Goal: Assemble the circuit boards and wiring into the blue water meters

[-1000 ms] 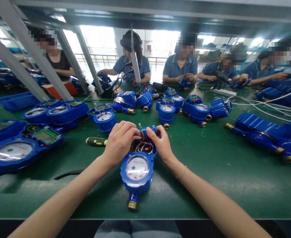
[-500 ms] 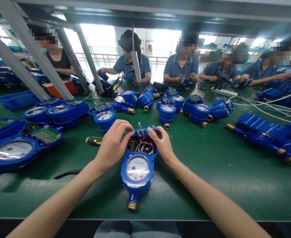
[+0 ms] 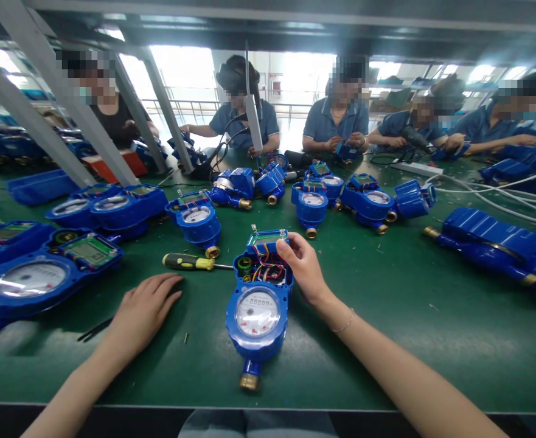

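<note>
A blue water meter lies in front of me, its brass end toward the table's near edge and its wiring compartment uncovered. My right hand grips the right side of the blue display module, which is tilted up over the compartment with coloured wires running below it. My left hand rests on the table left of the meter, palm down, fingers slightly curved and holding nothing. Between that hand and the meter is a yellow-and-black screwdriver, its shaft pointing at the compartment.
Several blue meters stand behind; a large one is at the left and more lie at the right. A small screw lies near my left hand. White cables cross at the right. Several people work across the table.
My left hand has left the display module and moved down and left onto the table. My right hand still holds the module. More of the screwdriver shows.
</note>
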Action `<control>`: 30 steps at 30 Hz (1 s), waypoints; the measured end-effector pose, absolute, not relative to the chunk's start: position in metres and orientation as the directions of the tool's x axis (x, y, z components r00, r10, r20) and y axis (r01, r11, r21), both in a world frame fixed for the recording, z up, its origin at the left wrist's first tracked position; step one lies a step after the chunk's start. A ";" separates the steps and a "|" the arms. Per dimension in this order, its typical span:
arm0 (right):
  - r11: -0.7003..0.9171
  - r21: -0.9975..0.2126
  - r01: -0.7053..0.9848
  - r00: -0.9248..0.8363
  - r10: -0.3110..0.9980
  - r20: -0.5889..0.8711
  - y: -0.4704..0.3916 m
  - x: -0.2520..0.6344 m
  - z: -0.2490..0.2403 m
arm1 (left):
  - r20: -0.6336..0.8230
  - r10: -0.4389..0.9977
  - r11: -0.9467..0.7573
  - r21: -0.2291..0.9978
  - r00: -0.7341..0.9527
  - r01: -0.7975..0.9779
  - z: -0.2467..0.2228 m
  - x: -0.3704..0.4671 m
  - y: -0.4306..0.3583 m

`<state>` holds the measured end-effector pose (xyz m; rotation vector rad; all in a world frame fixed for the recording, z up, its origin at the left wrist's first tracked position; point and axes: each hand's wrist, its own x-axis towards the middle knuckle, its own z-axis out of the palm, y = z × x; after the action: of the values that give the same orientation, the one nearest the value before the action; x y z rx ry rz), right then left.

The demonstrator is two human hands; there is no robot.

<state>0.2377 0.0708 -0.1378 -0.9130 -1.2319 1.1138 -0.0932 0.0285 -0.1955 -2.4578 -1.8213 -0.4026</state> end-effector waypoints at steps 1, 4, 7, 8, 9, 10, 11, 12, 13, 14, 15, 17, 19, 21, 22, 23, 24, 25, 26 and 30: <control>0.241 -0.959 -0.151 -0.022 0.969 0.247 0.071 0.238 -0.137 | 0.255 0.931 -0.297 0.108 0.262 0.949 -0.187 -0.092 0.032; 0.247 -0.954 -0.167 -0.041 0.965 0.257 0.070 0.238 -0.135 | 0.339 0.909 -0.301 0.132 0.243 0.944 -0.152 -0.071 0.037; 0.256 -0.950 -0.180 -0.049 0.962 0.268 0.070 0.239 -0.134 | 0.403 0.896 -0.382 0.483 0.187 0.788 -0.116 -0.030 0.041; 0.259 -0.949 -0.181 -0.049 0.961 0.272 0.070 0.239 -0.133 | 0.347 0.917 -0.383 0.628 0.197 0.678 -0.106 -0.016 0.045; 0.261 -0.948 -0.181 -0.050 0.960 0.274 0.070 0.240 -0.133 | 0.311 0.922 -0.387 0.733 0.230 0.559 -0.099 -0.002 0.050; 0.263 -0.948 -0.180 -0.050 0.960 0.276 0.069 0.240 -0.132 | 0.286 0.915 -0.392 0.797 0.286 0.459 -0.095 0.010 0.056; 0.265 -0.947 -0.180 -0.050 0.959 0.278 0.069 0.240 -0.131 | 0.276 0.906 -0.390 0.841 0.322 0.375 -0.093 0.020 0.062; 0.268 -0.947 -0.180 -0.048 0.959 0.280 0.069 0.240 -0.131 | 0.255 0.895 -0.372 0.879 0.365 0.299 -0.093 0.028 0.068; 0.269 -0.946 -0.182 -0.046 0.959 0.281 0.068 0.240 -0.131 | 0.238 0.888 -0.346 0.909 0.392 0.231 -0.095 0.034 0.073; 0.266 -0.946 -0.185 -0.048 0.959 0.279 0.068 0.239 -0.130 | 0.223 0.888 -0.313 0.934 0.403 0.172 -0.098 0.038 0.077; 0.259 -0.947 -0.189 -0.054 0.960 0.274 0.068 0.238 -0.131 | 0.208 0.893 -0.275 0.954 0.398 0.119 -0.102 0.041 0.080; 0.255 -0.951 -0.176 -0.049 0.962 0.268 0.067 0.237 -0.131 | 0.191 0.918 -0.215 0.976 0.347 0.032 -0.111 0.043 0.081; 0.268 -0.952 -0.150 -0.006 0.962 0.272 0.065 0.235 -0.131 | 0.183 0.939 -0.184 0.983 0.292 -0.023 -0.119 0.045 0.078; 0.338 -0.938 -0.072 0.106 0.938 0.330 0.060 0.235 -0.131 | 0.171 0.949 -0.162 0.985 0.265 -0.057 -0.125 0.047 0.074; 0.390 -0.921 0.011 0.156 0.909 0.387 0.056 0.235 -0.131 | 0.167 0.952 -0.156 0.986 0.257 -0.065 -0.127 0.048 0.073; 0.445 -0.888 0.119 0.183 0.869 0.460 0.052 0.236 -0.130 | 0.163 0.955 -0.149 0.986 0.248 -0.073 -0.128 0.049 0.072; 0.495 -0.835 0.240 0.182 0.822 0.540 0.048 0.236 -0.130 | 0.159 0.958 -0.144 0.986 0.239 -0.078 -0.128 0.050 0.071; 0.537 -0.768 0.350 0.148 0.778 0.611 0.044 0.237 -0.129 | 0.157 0.961 -0.141 0.987 0.230 -0.081 -0.128 0.051 0.070; 0.568 -0.703 0.428 0.092 0.747 0.659 0.041 0.237 -0.129 | 0.159 0.963 -0.144 0.986 0.218 -0.084 -0.128 0.051 0.070; 0.588 -0.612 0.528 -0.050 0.741 0.670 0.034 0.238 -0.131 | 0.208 0.959 -0.193 0.977 0.193 -0.094 -0.131 0.052 0.070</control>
<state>0.2383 0.0342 -0.1307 -1.0566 -1.7138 0.2400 0.0520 0.0698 -0.1307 -2.8370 -1.8409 -2.5223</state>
